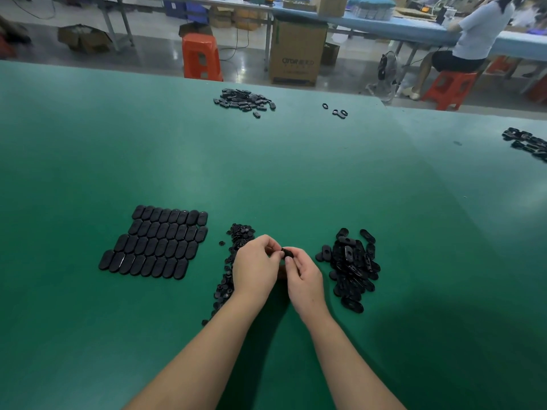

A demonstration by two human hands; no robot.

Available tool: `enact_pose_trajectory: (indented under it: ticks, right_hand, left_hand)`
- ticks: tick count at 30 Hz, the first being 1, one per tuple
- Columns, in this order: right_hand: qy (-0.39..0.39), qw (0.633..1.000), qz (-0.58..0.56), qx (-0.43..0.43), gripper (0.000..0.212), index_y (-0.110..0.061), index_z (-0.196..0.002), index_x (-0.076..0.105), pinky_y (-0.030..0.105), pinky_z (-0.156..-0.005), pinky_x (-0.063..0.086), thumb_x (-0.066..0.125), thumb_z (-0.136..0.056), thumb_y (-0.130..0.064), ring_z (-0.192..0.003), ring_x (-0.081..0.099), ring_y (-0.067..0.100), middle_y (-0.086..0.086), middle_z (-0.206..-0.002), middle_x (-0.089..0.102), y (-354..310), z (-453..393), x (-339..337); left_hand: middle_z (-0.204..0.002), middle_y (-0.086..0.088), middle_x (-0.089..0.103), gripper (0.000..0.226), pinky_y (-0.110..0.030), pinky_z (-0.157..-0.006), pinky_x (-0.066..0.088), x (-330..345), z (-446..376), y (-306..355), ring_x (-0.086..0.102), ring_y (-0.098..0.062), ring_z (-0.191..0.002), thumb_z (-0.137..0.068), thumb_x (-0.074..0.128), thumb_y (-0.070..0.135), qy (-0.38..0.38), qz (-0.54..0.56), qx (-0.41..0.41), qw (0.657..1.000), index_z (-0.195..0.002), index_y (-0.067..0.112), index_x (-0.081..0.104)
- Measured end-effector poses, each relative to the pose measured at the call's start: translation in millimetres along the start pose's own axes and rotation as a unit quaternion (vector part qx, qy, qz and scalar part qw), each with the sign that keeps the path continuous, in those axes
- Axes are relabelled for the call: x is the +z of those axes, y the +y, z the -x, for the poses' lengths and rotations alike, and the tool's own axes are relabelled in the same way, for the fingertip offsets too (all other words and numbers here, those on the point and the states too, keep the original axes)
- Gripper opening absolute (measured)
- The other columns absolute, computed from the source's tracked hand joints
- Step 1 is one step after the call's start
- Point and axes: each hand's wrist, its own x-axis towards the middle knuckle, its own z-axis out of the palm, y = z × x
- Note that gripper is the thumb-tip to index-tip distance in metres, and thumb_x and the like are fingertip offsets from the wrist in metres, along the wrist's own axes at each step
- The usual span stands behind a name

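Left hand (254, 267): curled, pinching black oval piece (287, 253).
Right hand (305, 276): pinching same piece.
Advice: keep piece level, press squarely, then lay beside rows (157, 244) at left.

Even, moderately bright light is given from overhead. A pale, diffuse sheen is spread across the middle of the green table (266, 173), and a lighter patch is seen towards its far right corner. Soft dark shadows are cast towards its near edge, beneath the left hand (256, 267) and the right hand (305, 276). Its far edge is bowed by wide-angle distortion. The glossy floor (148, 54) beyond the table is rendered slightly blurred. The small black part (287, 253) pinched between both hands is too dark for detail.
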Motion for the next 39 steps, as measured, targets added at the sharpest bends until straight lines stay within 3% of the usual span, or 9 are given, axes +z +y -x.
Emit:
enact_pose_trajectory:
  ticks: [4, 8, 12, 17, 23, 30, 39]
  right_hand:
    - [0.004, 0.999, -0.035, 0.028, 0.025, -0.032, -0.103, 0.069, 0.044, -0.096, 0.055, 0.053, -0.102, -0.013, -0.102, 0.069, 0.013, -0.007, -0.103, 0.075, 3, -1, 0]
    - [-0.005, 0.998, -0.045, 0.034, 0.022, -0.037, -0.098, 0.069, 0.054, -0.092, 0.056, 0.049, -0.093, -0.027, -0.095, 0.071, 0.022, -0.002, -0.099, 0.075, 0, -1, 2]
    - [-0.005, 0.999, -0.033, 0.026, 0.021, -0.039, -0.098, 0.068, 0.05, -0.088, 0.058, 0.049, -0.092, -0.029, -0.087, 0.071, 0.015, -0.006, -0.095, 0.075, 0, -1, 2]
    - [0.006, 0.999, -0.03, 0.018, 0.015, -0.029, -0.102, 0.067, 0.046, -0.087, 0.058, 0.055, -0.1, -0.02, -0.093, 0.071, 0.016, -0.005, -0.097, 0.076, 1, -1, 1]
    - [0.008, 0.999, -0.03, 0.022, 0.021, -0.028, -0.102, 0.067, 0.045, -0.078, 0.059, 0.055, -0.102, -0.012, -0.081, 0.068, 0.013, -0.005, -0.092, 0.075, 2, -1, 1]
    - [0.015, 0.998, -0.047, 0.027, 0.024, -0.026, -0.102, 0.068, 0.044, -0.085, 0.058, 0.054, -0.102, -0.007, -0.091, 0.07, 0.014, -0.004, -0.097, 0.075, 3, 0, 1]
    - [0.022, 0.997, -0.064, 0.024, 0.02, -0.026, -0.104, 0.069, 0.047, -0.094, 0.056, 0.058, -0.099, -0.01, -0.097, 0.071, 0.015, -0.004, -0.098, 0.076, 5, 0, 2]
  left_hand:
    - [-0.104, 0.008, 0.064, 0.027, -0.022, -0.08, 0.042, -2, -2, -2, 0.06, -0.01, -0.099, -0.086, 0.075, 0.026, -0.016, 0.007, 0.001, 1.0, -0.112, 0.025, 0.068]
    - [-0.078, 0.011, 0.069, 0.006, -0.013, -0.063, 0.04, -5, -2, -3, 0.064, -0.009, -0.078, -0.081, 0.078, 0.024, -0.037, 0.025, -0.009, 0.999, -0.083, 0.021, 0.073]
    - [-0.071, 0.012, 0.069, 0.008, -0.009, -0.058, 0.041, -8, -2, -4, 0.063, -0.002, -0.069, -0.081, 0.079, 0.023, -0.055, 0.056, -0.015, 0.997, -0.077, 0.022, 0.073]
    - [-0.077, 0.017, 0.07, 0.006, -0.005, -0.064, 0.039, -9, -1, -3, 0.063, 0.004, -0.076, -0.087, 0.073, 0.022, -0.067, 0.053, 0.003, 0.996, -0.083, 0.026, 0.074]
    - [-0.075, 0.017, 0.068, 0.013, -0.008, -0.063, 0.04, -9, 2, -5, 0.061, 0.004, -0.075, -0.087, 0.07, 0.024, -0.061, 0.034, 0.013, 0.997, -0.077, 0.032, 0.068]
    - [-0.079, 0.015, 0.067, 0.004, -0.006, -0.065, 0.039, -5, 3, -8, 0.06, 0.004, -0.078, -0.088, 0.069, 0.022, -0.055, 0.021, 0.038, 0.998, -0.086, 0.023, 0.072]
    - [-0.076, 0.015, 0.066, 0.004, -0.005, -0.062, 0.041, 0, 4, -8, 0.059, 0.004, -0.071, -0.087, 0.068, 0.022, -0.04, 0.017, 0.035, 0.998, -0.083, 0.022, 0.068]
